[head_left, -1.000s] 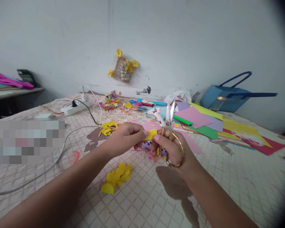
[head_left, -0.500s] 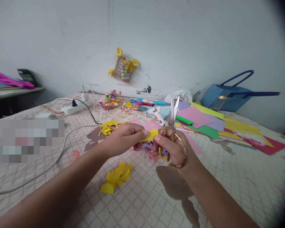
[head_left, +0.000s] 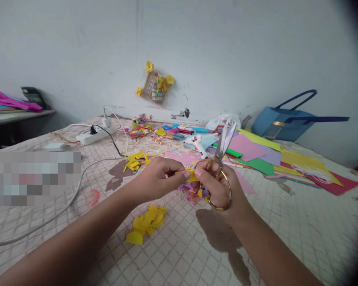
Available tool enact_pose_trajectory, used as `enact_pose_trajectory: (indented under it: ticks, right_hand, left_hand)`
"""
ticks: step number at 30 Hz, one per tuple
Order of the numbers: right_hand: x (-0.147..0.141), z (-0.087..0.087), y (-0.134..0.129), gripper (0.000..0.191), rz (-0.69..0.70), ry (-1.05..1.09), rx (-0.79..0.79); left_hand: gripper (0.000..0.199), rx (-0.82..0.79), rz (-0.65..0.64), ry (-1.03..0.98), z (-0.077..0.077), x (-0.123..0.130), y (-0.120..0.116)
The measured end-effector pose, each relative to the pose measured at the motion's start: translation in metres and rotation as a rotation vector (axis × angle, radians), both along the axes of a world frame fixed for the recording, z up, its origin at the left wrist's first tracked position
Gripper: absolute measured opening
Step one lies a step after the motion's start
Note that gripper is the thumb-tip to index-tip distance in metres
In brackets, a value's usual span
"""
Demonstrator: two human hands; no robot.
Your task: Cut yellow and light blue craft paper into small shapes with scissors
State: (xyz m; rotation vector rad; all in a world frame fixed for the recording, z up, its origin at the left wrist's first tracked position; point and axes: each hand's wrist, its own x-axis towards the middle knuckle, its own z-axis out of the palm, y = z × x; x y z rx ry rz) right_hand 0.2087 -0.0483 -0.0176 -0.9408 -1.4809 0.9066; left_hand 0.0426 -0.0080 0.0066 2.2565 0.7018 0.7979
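Between the thumbs and fingers of both hands is a small piece of yellow paper [head_left: 191, 175], mostly covered by the fingertips. My left hand [head_left: 164, 176] pinches its left end. My right hand [head_left: 216, 184] pinches the right end and also carries gold-handled scissors [head_left: 218, 155], blades pointing up and slightly parted, a handle loop around the hand. Below the left wrist lies a heap of yellow paper cutouts [head_left: 147, 222]. Yellow paper scraps [head_left: 136, 161] with cut-out holes rest beyond my left hand.
A white glue gun [head_left: 197, 145] lies behind the hands. Coloured paper sheets [head_left: 250, 151] and a blue bag [head_left: 286, 123] are at right. A power strip [head_left: 96, 135] with cables stands at left. A decorated stick frame [head_left: 157, 85] hangs on the wall.
The yellow paper has been turned or folded between my fingers, so less of it shows. My hands have drawn slightly closer, and the scissors tilt further to the right.
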Motion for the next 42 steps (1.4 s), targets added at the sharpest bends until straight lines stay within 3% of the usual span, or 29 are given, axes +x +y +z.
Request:
enact_pose_trajectory:
  ticks: [6, 13, 16, 21, 27, 31, 33, 38, 42]
  right_hand:
    - [0.001, 0.0, -0.004, 0.018, -0.057, -0.135, 0.138]
    - [0.01, 0.002, -0.003, 0.014, 0.223, -0.273, -0.101]
    - [0.012, 0.005, -0.004, 0.015, 0.216, -0.314, -0.053]
    - [0.012, 0.005, -0.004, 0.016, 0.101, -0.38, 0.025]
    - [0.01, 0.006, -0.004, 0.018, 0.103, -0.372, 0.05]
    - [0.008, 0.006, -0.005, 0.019, 0.086, -0.218, 0.011]
    - [0.006, 0.003, -0.003, 0.02, 0.072, -0.119, 0.001]
    - [0.0, -0.01, 0.004, 0.022, 0.083, 0.032, 0.045]
    - [-0.006, -0.012, 0.003, 0.017, 0.122, 0.037, -0.031]
  left_hand:
    - [0.034, 0.018, -0.086, 0.001, 0.002, -0.002, 0.001]
    - [0.026, -0.134, -0.251, 0.096, -0.001, -0.005, 0.006]
    - [0.028, -0.18, -0.279, 0.099, 0.002, -0.007, 0.007]
    - [0.031, -0.169, -0.233, 0.087, 0.005, -0.01, 0.01]
    - [0.029, -0.255, -0.163, -0.019, -0.001, -0.012, 0.014]
    - [0.026, -0.101, 0.071, -0.353, -0.004, -0.016, 0.02]
    - [0.025, -0.005, 0.155, -0.422, -0.004, -0.016, 0.019]
    - [0.021, -0.059, -0.014, -0.28, -0.01, -0.002, 0.005]
    - [0.019, -0.255, -0.092, -0.382, -0.014, 0.008, -0.001]
